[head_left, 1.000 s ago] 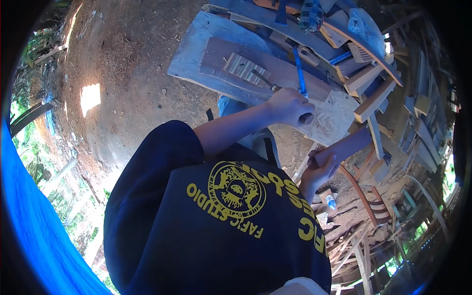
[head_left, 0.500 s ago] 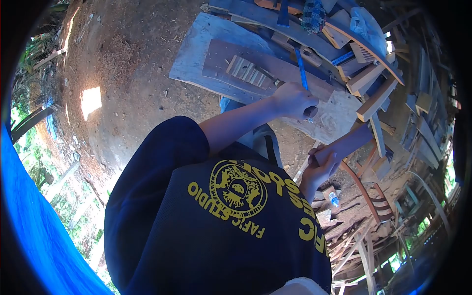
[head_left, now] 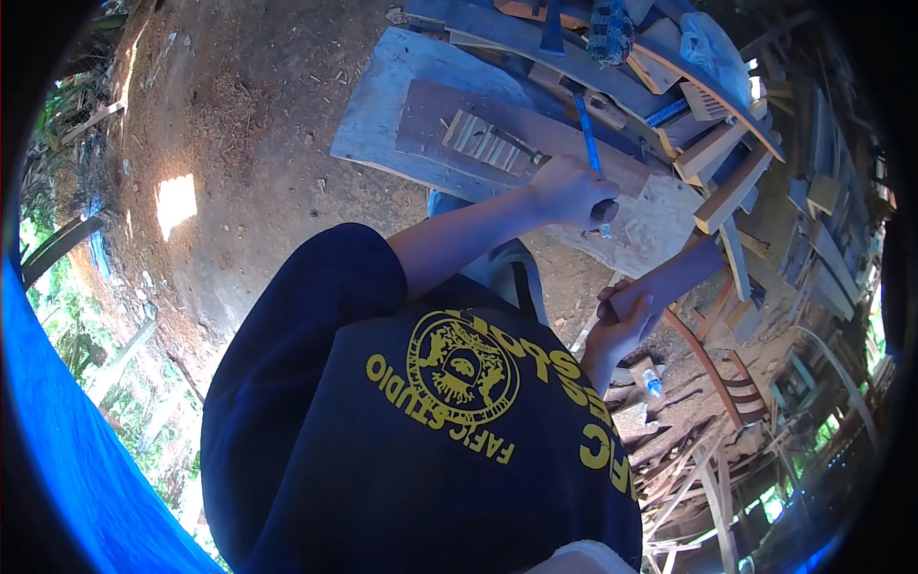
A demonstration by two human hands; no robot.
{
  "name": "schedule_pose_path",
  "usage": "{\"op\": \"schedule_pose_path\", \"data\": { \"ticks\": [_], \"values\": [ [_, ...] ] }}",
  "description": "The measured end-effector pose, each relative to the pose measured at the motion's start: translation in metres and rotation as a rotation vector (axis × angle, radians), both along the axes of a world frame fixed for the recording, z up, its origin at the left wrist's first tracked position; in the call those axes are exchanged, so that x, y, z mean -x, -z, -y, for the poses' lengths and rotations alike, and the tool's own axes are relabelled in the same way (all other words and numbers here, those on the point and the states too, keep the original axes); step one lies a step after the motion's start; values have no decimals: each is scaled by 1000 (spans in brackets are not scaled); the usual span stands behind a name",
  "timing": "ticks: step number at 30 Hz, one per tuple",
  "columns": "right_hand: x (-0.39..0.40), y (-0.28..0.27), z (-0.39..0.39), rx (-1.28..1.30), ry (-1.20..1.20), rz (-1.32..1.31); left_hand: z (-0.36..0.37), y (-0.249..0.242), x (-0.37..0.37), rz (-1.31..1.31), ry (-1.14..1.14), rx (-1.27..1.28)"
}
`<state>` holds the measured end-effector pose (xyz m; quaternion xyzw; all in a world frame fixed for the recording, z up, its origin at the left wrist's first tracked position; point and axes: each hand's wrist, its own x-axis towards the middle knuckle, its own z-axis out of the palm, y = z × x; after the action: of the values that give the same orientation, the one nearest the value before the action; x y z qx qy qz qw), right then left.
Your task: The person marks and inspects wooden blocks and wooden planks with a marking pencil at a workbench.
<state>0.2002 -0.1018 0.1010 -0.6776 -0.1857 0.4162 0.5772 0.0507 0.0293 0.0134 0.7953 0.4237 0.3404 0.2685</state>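
Observation:
My left hand (head_left: 572, 191) is closed around the dark rounded handle (head_left: 604, 211) of a tool. A thin shank (head_left: 521, 145) shows on the far side of the fist, lying toward a striped piece of pale and dark strips (head_left: 488, 141) on a board (head_left: 426, 120). Whether the shank belongs to the handle is hard to make out. My right hand (head_left: 626, 323) grips a flat brown wooden block (head_left: 674, 277), which points up and to the right. The hands are apart. Beside my left hand is a long narrow blue bar (head_left: 587, 134).
A pale plywood sheet (head_left: 368, 124) lies under the board. Wooden offcuts (head_left: 732, 191), a long curved wooden piece (head_left: 708, 86), a patterned cloth (head_left: 610, 33) and a plastic bag (head_left: 712, 53) crowd the right. A slatted curved wooden frame (head_left: 741, 387) and a small bottle (head_left: 652, 383) are lower right.

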Motion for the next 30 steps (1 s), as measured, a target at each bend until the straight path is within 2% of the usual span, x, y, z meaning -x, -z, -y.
{"op": "schedule_pose_path", "data": {
  "ticks": [2,4,6,7,8,10,11,14,15,17,19,22,27,30],
  "values": [
    [2,-8,-3,-1,6,-5,-2,0,1,32,-25,-13],
    [5,-27,-6,13,-37,141,-4,-2,3,59,-53,-26],
    [-9,-38,-1,-30,-64,570,-7,-7,4,91,-134,-67],
    [-1,-64,-15,-185,71,255,-8,-6,4,88,-134,-64],
    [4,-79,-23,-288,109,402,-10,-6,2,154,-179,-92],
    [-3,-77,-19,-518,209,399,-14,-6,1,225,-222,-124],
    [4,-64,-18,-522,207,402,-15,-5,3,213,-234,-110],
    [47,-10,-16,407,-628,716,-16,7,0,194,-253,-52],
    [38,-5,-9,412,-624,724,-15,11,-2,162,-259,-6],
    [22,3,-7,213,-604,840,-20,7,-2,174,-264,-47],
    [32,-44,-26,86,-312,475,-11,6,-3,180,-265,-60],
    [2,-57,-38,-155,-154,590,-7,7,-7,167,-247,-103],
    [-3,-70,-40,-92,-132,469,14,-1,-5,47,-168,-189],
    [-2,-64,-36,-60,-149,434,20,-1,-5,89,-193,-172]
  ]
}}
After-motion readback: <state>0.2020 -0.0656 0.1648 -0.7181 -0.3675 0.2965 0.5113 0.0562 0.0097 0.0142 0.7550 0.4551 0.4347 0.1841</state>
